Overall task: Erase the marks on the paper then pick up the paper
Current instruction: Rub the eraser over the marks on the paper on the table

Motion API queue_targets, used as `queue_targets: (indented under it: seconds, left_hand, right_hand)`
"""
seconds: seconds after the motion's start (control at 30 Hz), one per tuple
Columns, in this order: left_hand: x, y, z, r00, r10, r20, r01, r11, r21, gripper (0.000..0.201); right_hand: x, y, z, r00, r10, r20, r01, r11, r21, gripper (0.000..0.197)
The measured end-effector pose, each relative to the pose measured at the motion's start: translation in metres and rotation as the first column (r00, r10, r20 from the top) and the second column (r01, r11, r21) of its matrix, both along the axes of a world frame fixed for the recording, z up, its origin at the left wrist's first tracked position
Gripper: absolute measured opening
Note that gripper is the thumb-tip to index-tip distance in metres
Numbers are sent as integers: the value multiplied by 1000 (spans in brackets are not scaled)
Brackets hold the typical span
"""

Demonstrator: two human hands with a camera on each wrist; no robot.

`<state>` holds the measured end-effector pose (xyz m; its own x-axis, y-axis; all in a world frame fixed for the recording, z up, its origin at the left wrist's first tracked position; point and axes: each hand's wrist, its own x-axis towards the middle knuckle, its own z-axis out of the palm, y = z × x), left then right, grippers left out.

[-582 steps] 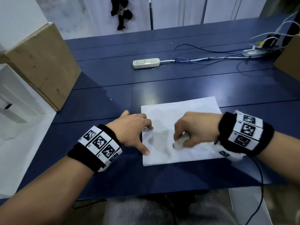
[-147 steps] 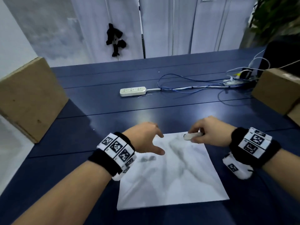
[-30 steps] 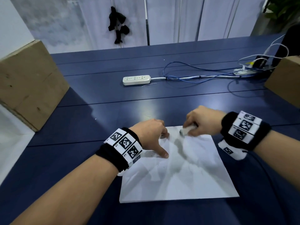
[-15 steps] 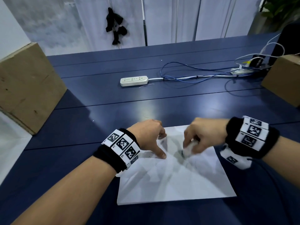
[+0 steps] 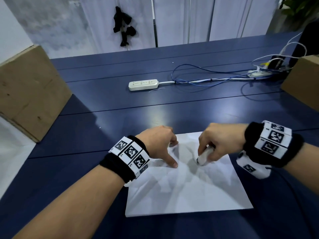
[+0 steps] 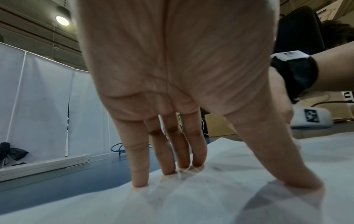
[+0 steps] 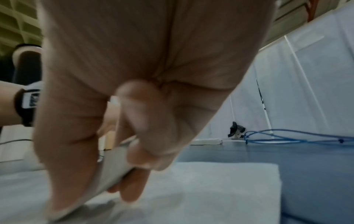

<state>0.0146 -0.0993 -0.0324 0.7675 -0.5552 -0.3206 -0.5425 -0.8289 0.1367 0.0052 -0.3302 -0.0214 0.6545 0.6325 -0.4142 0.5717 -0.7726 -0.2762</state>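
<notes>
Paper [image 5: 188,187] lies creased on the near part of a dark blue plank table [image 5: 189,107]. From the head view, the left hand [image 5: 158,144] presses straight fingertips on its far left edge, while the right hand [image 5: 218,140] grips a white eraser [image 5: 203,156] against a grey smudge. Farther off sit a white power strip [image 5: 143,84], blue cables [image 5: 207,80] and cardboard boxes [image 5: 29,90] at both sides, with pale curtains [image 5: 181,19] behind. The left wrist view shows spread fingers [image 6: 172,151] and thumb planted on the sheet, a ceiling lamp [image 6: 62,20] above. The right wrist view, blurred, shows fingers curled round the eraser [image 7: 114,166] over the paper.
</notes>
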Motion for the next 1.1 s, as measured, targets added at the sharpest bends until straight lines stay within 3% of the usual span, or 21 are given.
queue_targets:
  seconds: [0.1,0.2,0.4,0.53,0.63,0.7,0.8,1.0,1.1]
  left_hand:
    - [0,-1,1,1000,6,-5,-6,1000,0,63]
    - [1,-1,1,1000,8,-3,-8,1000,-3,62]
    - [2,0,1,1000,-1,-3,1,1000,-3,63]
    - [0,-1,1,1000,-3,-6,3,1000,9,64]
    - [1,-1,0,1000,11,2,-11,1000,5,63]
    - [1,-1,0,1000,7,-3,-7,1000,12,64]
    - [1,-1,1,1000,4,-3,-4,1000,8,62]
    - [0,-1,2,1000,6,-9,-6,1000,10,65]
    - [0,0,1,1000,10,-12,-10,1000,11,66]
  right_hand:
    - [28,1,-2,980,-109,165,107,994,23,28]
    - [38,-1,-4,958,-162,236,152,987,60,29]
    - [-5,5,4,1000,18,-16,-18,1000,10,27]
    - [28,3,-1,974,-124,188,118,992,43,28]
    - [35,0,-5,955,-169,243,156,985,71,26]
    - [21,-2,-3,970,-119,210,107,992,67,37]
    - [-3,-2,0,999,-44,20,43,998,40,52]
    - [33,-1,-3,958,-154,241,139,987,80,37]
    - [18,-2,-1,977,-94,190,84,995,61,28]
